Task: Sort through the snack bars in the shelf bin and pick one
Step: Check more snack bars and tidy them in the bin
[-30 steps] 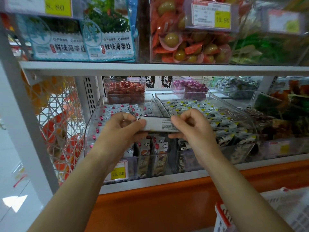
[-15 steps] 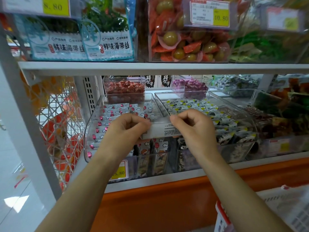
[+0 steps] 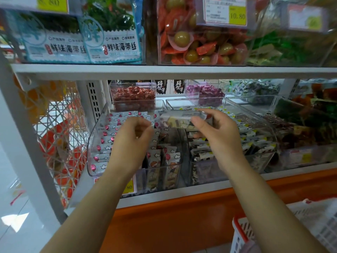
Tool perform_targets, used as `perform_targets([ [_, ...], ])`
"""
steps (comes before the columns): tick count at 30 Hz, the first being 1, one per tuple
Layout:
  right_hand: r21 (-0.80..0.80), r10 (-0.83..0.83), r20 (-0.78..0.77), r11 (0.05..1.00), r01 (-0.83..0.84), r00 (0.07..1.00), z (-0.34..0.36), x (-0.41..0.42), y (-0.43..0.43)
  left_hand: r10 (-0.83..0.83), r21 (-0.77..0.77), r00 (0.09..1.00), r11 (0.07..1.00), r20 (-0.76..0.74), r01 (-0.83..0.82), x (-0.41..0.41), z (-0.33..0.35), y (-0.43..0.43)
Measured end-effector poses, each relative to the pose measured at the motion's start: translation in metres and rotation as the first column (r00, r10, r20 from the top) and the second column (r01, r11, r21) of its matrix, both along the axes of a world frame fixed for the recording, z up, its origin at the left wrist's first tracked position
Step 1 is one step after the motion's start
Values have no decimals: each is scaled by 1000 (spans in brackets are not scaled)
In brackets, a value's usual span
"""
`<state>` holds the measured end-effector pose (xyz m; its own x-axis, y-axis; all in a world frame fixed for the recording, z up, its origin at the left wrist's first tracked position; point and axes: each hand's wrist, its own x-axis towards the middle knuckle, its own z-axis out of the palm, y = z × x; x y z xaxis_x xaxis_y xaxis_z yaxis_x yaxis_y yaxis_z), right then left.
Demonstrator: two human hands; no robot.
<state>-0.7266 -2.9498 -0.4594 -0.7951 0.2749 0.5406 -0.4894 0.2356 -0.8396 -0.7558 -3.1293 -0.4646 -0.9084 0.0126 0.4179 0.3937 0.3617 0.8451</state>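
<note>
bar (image 3: 179,119) now in one hand, raised over the shelf bin (image 3: 94,137)
half a second ago both hands pinched it; now the left hand (image 3: 132,143) has come off and sits low over the bin's packets, and the right hand (image 3: 221,137) alone carries the bar above the bin rim. this reads as the pick made, sorting about over. right fingers (image 3: 197,123) curled, clamping the bar's right end; left fingers (image 3: 145,123) loosely curled, blurred, seemingly holding nothing.
</note>
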Motion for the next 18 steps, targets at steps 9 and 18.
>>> perform_targets([
  [9,-24,-74,9,997,75,997,-6,-6,0,-25,-684,997,729,-72,-31,-15,-15,16],
  [18,338,-178,-94,920,199,980,3,-7,-5,-45,-675,994,731,98,99,-23,-14,10],
])
